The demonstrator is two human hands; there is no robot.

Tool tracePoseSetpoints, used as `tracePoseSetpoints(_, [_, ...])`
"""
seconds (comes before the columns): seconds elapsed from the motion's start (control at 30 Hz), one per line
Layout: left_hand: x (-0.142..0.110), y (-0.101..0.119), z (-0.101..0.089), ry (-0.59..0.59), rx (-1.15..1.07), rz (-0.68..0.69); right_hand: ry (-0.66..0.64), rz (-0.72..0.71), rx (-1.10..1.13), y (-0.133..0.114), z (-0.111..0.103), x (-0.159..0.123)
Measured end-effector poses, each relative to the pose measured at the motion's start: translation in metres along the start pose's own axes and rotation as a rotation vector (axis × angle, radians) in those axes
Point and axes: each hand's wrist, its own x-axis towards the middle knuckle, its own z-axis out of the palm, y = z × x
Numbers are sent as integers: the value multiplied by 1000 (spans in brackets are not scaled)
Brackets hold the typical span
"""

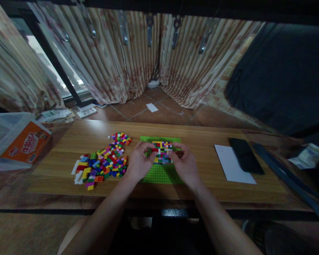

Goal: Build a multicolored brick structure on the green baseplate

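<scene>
A block of many-coloured toy bricks (162, 153) sits over the green studded baseplate (161, 174) on the wooden board. My left hand (140, 160) is closed at the left side of the block, thumb and forefinger against its edge by some red bricks. On the opposite side, my right hand (185, 163) grips the right edge with curled fingers. Whether the block is pressed onto the plate or held just above it, I cannot tell. Left of my left hand lies a loose pile of small bricks (106, 161) in many colours.
White paper (230, 164) and a black phone (246, 156) overlap on the board's (202, 141) right. A grey strap (287, 177) crosses its right end. A clear plastic bin (5, 141) with an orange label stands at left. Curtains (108, 53) hang behind the tiled floor.
</scene>
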Motion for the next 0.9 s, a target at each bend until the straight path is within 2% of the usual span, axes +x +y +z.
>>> tracePoseSetpoints(0.2, [0,0,7,-1,-19,-148,31,2,17,9,16,-2])
tracePoseSetpoints(0.47, [1,-4,12,4,-107,-187,23,0,-13,9,28,-2])
tracePoseSetpoints(0.9, [0,0,13,32,-137,-207,28,2,22,9,31,-2])
